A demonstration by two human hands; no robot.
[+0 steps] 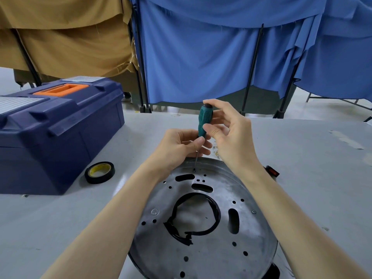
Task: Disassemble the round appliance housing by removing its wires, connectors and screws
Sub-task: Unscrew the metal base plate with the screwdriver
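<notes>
Grey table (302, 178). Navy toolbox (60, 125) at far left, with a roll of black tape (99, 172) just beside its front corner. Blue curtain (201, 57) behind.

Both forearms cross the round housing (211, 256) and hide parts of its rim. It lies flat, centre, near table edge.

Housing: dull metal disc with small holes, oblong slots and a black ring (216, 217) round the central opening.

Left hand (177, 146) pinches the screwdriver (203, 121) at the base of its handle. Right hand (231, 135) curls its fingers round the green handle. The tip rests at a hole near the far rim.
</notes>
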